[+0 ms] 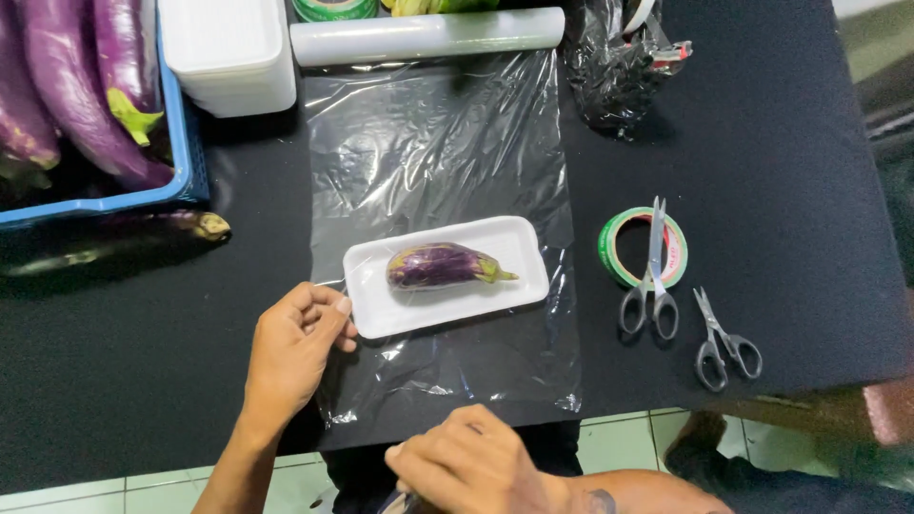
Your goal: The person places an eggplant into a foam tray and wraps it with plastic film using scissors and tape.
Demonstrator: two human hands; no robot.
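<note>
**Film pinched beside the tray**

The left hand (290, 357) pinches the left edge of the plastic film (438, 171), apparently keeping it flat. The right hand (466, 466) is curled at the table's near edge; what it grips I cannot tell. On the film sits a white tray (519, 249) holding a small eggplant (440, 266). Two scissors (652, 276) (719, 341) and a tape roll (614, 249) lie to the right.

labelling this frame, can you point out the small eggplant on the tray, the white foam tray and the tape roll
small eggplant (440, 266), head view, on the middle of its purple body
white foam tray (519, 240), head view, on the bare far right corner
tape roll (610, 249), head view, on its green left rim
</note>
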